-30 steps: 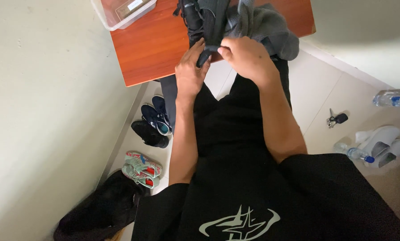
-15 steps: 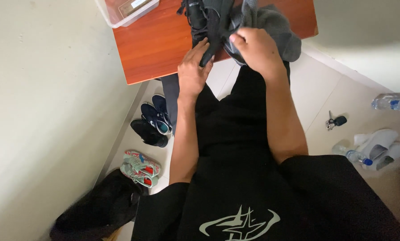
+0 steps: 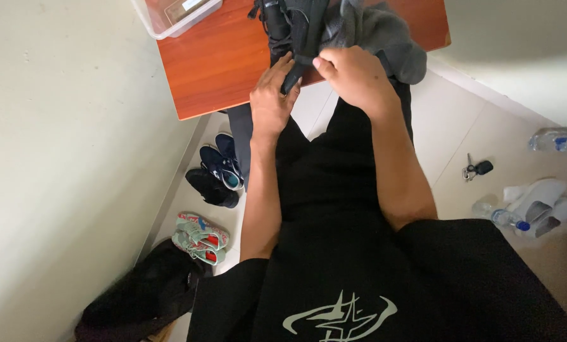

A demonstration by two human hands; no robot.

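Observation:
A pile of dark grey and black clothing [image 3: 384, 31] lies at the near edge of a reddish wooden table [image 3: 214, 63]. My left hand [image 3: 272, 95] pinches a black strip of that fabric [image 3: 296, 69] which hangs off the table edge. My right hand [image 3: 353, 76] is closed on the same dark garment just to the right, knuckles up. Both forearms reach forward over my black shirt.
A clear plastic box [image 3: 169, 16] sits on the table's far left corner. On the floor by the left wall lie dark sneakers [image 3: 217, 168], colourful sneakers [image 3: 200, 237] and a black bag [image 3: 138, 294]. Keys [image 3: 476, 169], plastic bottles [image 3: 559, 139] and white slippers [image 3: 543, 202] lie on the right.
Both hands have kept working the dark fabric at the table edge; the right hand shifted slightly right and lower. The pile has been pulled a little nearer.

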